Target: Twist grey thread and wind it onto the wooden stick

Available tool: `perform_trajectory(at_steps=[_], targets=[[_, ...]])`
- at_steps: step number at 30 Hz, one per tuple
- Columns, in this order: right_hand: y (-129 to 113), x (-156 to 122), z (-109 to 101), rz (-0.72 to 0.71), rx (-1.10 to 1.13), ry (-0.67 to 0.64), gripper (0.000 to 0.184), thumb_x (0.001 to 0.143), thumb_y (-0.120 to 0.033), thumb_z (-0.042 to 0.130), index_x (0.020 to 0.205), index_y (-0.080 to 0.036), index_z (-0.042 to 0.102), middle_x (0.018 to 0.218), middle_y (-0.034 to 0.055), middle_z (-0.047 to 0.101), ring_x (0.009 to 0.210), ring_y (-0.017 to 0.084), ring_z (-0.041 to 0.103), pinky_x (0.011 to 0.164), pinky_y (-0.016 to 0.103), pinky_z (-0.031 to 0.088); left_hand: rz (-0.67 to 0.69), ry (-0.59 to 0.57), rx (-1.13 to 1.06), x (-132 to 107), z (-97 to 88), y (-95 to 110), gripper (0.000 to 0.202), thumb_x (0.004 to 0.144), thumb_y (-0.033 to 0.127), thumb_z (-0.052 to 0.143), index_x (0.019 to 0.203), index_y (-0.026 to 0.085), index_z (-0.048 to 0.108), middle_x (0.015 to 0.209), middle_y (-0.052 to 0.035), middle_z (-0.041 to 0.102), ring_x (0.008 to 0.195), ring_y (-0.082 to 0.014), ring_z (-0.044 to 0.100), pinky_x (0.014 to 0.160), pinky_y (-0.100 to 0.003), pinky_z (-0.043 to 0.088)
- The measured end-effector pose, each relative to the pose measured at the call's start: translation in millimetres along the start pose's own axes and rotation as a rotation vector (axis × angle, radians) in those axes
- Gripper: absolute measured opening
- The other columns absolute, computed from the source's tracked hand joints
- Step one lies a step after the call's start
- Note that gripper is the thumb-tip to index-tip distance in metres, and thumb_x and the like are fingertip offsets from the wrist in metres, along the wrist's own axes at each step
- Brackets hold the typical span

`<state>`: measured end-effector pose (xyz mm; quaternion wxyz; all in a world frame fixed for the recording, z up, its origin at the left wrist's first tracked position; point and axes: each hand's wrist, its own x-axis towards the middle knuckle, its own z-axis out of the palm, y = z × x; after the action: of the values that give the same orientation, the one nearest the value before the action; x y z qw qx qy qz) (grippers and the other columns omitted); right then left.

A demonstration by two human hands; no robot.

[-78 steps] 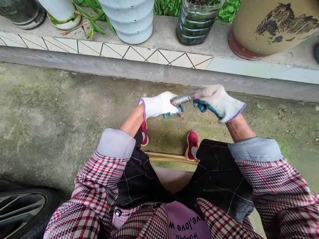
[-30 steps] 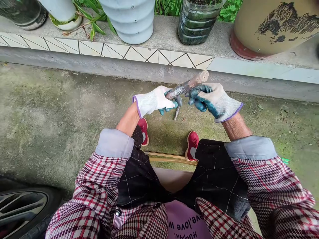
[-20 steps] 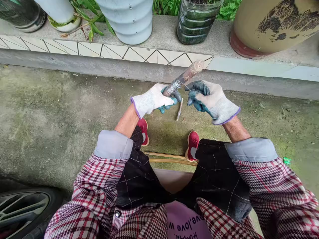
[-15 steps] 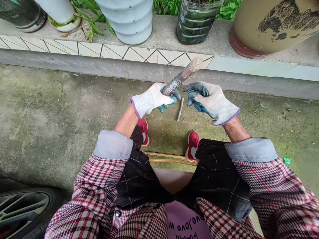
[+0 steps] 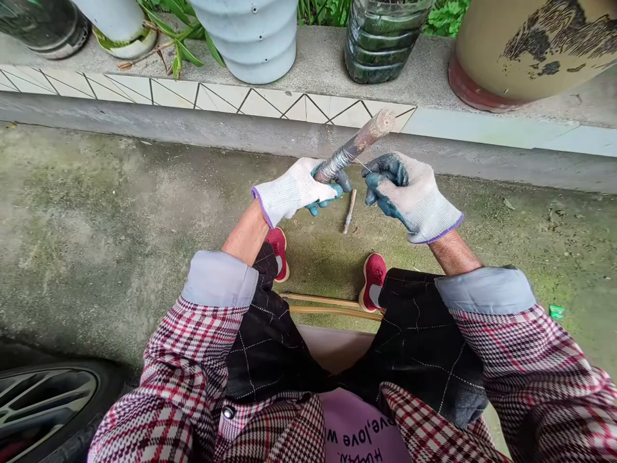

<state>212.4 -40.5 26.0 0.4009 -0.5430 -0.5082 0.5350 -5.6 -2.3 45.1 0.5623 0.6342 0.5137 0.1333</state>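
1. Although the stick [image 5: 375, 130] shows its cut end toward 1 o'clock, its lower end is hidden inside the left hand [image 5: 303, 185], whose palm faces out of sight.
2. From 10 to 2 o'clock, the pots [image 5: 250, 45] on the ledge [image 5: 318, 61] are cut off above; at 8 o'clock, the wheel [image 5: 45, 402] is only partly in view.
3. Gloved, the left hand grips the stick just below its coiled wire [image 5: 336, 163], tilting it toward 1 o'clock.
4. At 2 o'clock, the right hand [image 5: 407, 193] curls its fingers, thumb and forefinger pinching a thin strand that leaves the coil toward 4 o'clock.
5. A smaller stick [image 5: 350, 211] lies on the floor [image 5: 144, 212], at the left hand's 4 o'clock.
6. At 6 o'clock, upside-down lettering on the lilac shirt [image 5: 354, 405] reads "ove, love w"; the jacket [image 5: 187, 366] covers part, and the next line is hard to make out.
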Motion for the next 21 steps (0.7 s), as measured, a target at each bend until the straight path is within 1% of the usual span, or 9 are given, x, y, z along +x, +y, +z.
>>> perform_trajectory(at_steps=[3, 7, 11, 13, 16, 18, 21], targets=[[-3, -1, 2, -0.025, -0.010, 0.026, 0.024, 0.078, -0.042, 0.087, 0.081, -0.031, 0.066, 0.062, -0.0011, 0.066, 0.044, 0.014, 0.042, 0.035, 0.031, 0.030, 0.001, -0.006, 0.002, 0, -0.1, 0, 0.031, 0.084, 0.015, 0.065, 0.113, 0.016, 0.077, 0.070, 0.0008, 0.056, 0.063, -0.0095, 0.055, 0.063, -0.021, 0.048], [-7, -2, 2, -0.020, 0.018, 0.039, 0.027, 0.077, -0.045, 0.087, 0.078, -0.033, 0.064, 0.063, -0.0012, 0.066, 0.042, 0.013, 0.037, 0.033, 0.032, 0.026, -0.020, -0.009, 0.017, 1, -0.2, 0, 0.033, 0.084, 0.014, 0.065, 0.114, 0.017, 0.077, 0.070, 0.0010, 0.056, 0.064, -0.0101, 0.057, 0.064, -0.022, 0.049], [-12, -3, -1, -0.031, 0.054, 0.078, 0.029, 0.074, -0.049, 0.088, 0.077, -0.034, 0.063, 0.062, -0.0009, 0.065, 0.042, 0.014, 0.037, 0.031, 0.033, 0.024, -0.010, 0.002, 0.022, 3, 0.2, -2, 0.032, 0.086, 0.012, 0.063, 0.115, 0.015, 0.077, 0.072, 0.0013, 0.057, 0.060, -0.0083, 0.053, 0.061, -0.022, 0.049], [-15, -3, -3, -0.054, 0.052, 0.107, 0.031, 0.073, -0.050, 0.089, 0.075, -0.033, 0.064, 0.062, 0.0006, 0.065, 0.044, 0.015, 0.040, 0.031, 0.033, 0.026, 0.001, -0.001, 0.010, 2, 0.7, -3, 0.032, 0.086, 0.010, 0.062, 0.114, 0.014, 0.077, 0.072, 0.0012, 0.058, 0.057, -0.0075, 0.050, 0.057, -0.022, 0.048], [-16, -4, -2, -0.041, 0.055, 0.096, 0.033, 0.072, -0.051, 0.090, 0.075, -0.032, 0.063, 0.061, 0.0012, 0.064, 0.048, 0.017, 0.047, 0.032, 0.033, 0.032, 0.005, -0.014, -0.008, 0, 2.3, 0, 0.028, 0.087, 0.011, 0.064, 0.112, 0.014, 0.077, 0.074, 0.0010, 0.058, 0.057, -0.0068, 0.050, 0.058, -0.022, 0.048], [-13, -3, 2, -0.015, 0.070, 0.082, 0.032, 0.072, -0.048, 0.089, 0.075, -0.031, 0.062, 0.060, 0.0010, 0.063, 0.049, 0.017, 0.049, 0.034, 0.032, 0.035, 0.013, -0.018, -0.032, -3, 4.0, 4, 0.025, 0.088, 0.013, 0.065, 0.111, 0.014, 0.077, 0.074, 0.0014, 0.058, 0.056, -0.0061, 0.049, 0.058, -0.022, 0.049], [-6, 0, 11, 0.003, 0.077, 0.081, 0.028, 0.070, -0.038, 0.087, 0.071, -0.027, 0.062, 0.058, 0.0001, 0.060, 0.048, 0.015, 0.049, 0.037, 0.030, 0.036, 0.002, -0.008, -0.070, -6, 6.7, 9, 0.024, 0.089, 0.013, 0.065, 0.109, 0.013, 0.076, 0.070, 0.0024, 0.056, 0.056, -0.0060, 0.049, 0.057, -0.020, 0.048]])
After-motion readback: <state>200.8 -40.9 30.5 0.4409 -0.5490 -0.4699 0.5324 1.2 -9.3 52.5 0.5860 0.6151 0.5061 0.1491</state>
